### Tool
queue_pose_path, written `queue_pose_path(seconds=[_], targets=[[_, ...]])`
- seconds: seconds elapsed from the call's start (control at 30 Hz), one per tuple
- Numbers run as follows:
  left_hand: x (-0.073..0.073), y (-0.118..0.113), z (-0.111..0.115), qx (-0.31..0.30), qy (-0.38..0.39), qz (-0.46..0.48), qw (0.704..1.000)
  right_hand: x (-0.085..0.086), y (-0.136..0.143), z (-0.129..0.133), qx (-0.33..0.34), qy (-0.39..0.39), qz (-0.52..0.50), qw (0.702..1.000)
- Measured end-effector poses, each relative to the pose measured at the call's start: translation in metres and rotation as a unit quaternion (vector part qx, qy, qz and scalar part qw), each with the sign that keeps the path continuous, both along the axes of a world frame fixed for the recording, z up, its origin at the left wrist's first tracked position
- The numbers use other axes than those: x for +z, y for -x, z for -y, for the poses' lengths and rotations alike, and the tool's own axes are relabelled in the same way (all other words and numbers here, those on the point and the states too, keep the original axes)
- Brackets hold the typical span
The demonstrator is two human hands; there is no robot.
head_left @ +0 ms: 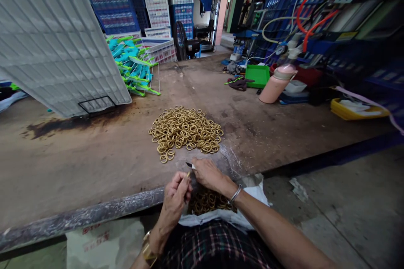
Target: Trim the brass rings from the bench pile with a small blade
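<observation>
My left hand (176,195) is closed at the table's near edge, a brass-coloured ring (188,174) pinched between thumb and finger. Just to its right is my right hand (208,175), also closed, gripping a small knife (189,164) whose dark tip points left; its handle is mostly hidden by my fingers. Beyond both hands a heap of brass-coloured rings (186,129) lies on the table (116,164). Below my hands, more rings (208,202) fill an open white sack (260,195) between the table edge and my lap.
A large white ribbed panel (66,38) leans at the left, beside green and turquoise plastic parts (135,65). At the right stand a pink bottle (275,86), a green tray (257,75) and a yellow tray (356,111). Crates (110,4) and a black fan (181,42) are behind.
</observation>
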State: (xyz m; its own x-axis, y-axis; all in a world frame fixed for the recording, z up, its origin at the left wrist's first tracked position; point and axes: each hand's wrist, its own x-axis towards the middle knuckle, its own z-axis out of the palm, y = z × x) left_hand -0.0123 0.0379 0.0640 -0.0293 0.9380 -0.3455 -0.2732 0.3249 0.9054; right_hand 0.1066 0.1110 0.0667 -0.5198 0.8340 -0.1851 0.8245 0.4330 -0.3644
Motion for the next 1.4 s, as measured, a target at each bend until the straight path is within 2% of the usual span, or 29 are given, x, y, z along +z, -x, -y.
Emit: queue_pose_path(seconds=[0.13,0.3,0.57,0.67,0.73,0.8,0.9,0.97,1.03,1.07,1.13,1.2,1.23,1.3,1.4], targets=[[0.009,-0.002,0.004,-0.003,0.016,0.121,0.993,-0.004,0.009,-0.008,-0.049,-0.045,0.022,0.998],[0.004,0.004,0.0,0.03,0.021,0.19,0.981,-0.004,0.024,-0.023,-0.127,-0.096,0.037,0.987],[0.004,0.013,-0.002,0.049,0.056,0.29,0.954,-0.009,0.031,-0.042,-0.145,-0.097,0.074,0.982],[0.0,0.016,-0.005,0.071,0.078,0.32,0.942,-0.011,0.024,-0.042,-0.131,-0.085,0.02,0.988],[-0.003,0.017,-0.009,0.096,0.098,0.323,0.937,-0.012,0.018,-0.038,-0.121,-0.074,-0.089,0.986],[-0.004,0.019,-0.012,0.124,0.108,0.305,0.938,-0.012,0.012,-0.032,-0.127,-0.036,-0.245,0.961],[-0.003,0.018,-0.017,0.127,0.087,0.262,0.953,-0.009,0.008,-0.019,-0.159,0.122,-0.435,0.878],[-0.001,0.016,-0.02,0.11,0.056,0.237,0.964,-0.003,0.009,-0.009,-0.177,0.245,-0.501,0.811],[0.002,0.012,-0.021,0.096,0.026,0.219,0.971,0.005,0.01,0.0,-0.174,0.332,-0.541,0.753],[0.003,0.009,-0.021,0.088,0.015,0.209,0.974,0.008,0.011,0.004,-0.164,0.361,-0.555,0.732],[0.003,0.006,-0.021,0.081,0.003,0.183,0.98,0.013,0.012,0.008,-0.143,0.395,-0.568,0.708],[0.002,0.004,-0.021,0.088,-0.002,0.145,0.985,0.013,0.013,0.01,-0.132,0.405,-0.563,0.708],[0.001,0.004,-0.021,0.095,-0.006,0.12,0.988,0.012,0.013,0.01,-0.134,0.4,-0.554,0.718],[-0.001,0.005,-0.02,0.105,-0.015,0.052,0.993,0.008,0.012,0.007,-0.144,0.353,-0.526,0.76],[-0.002,0.009,-0.018,0.109,-0.06,-0.07,0.99,0.005,0.008,0.002,-0.138,0.215,-0.468,0.846]])
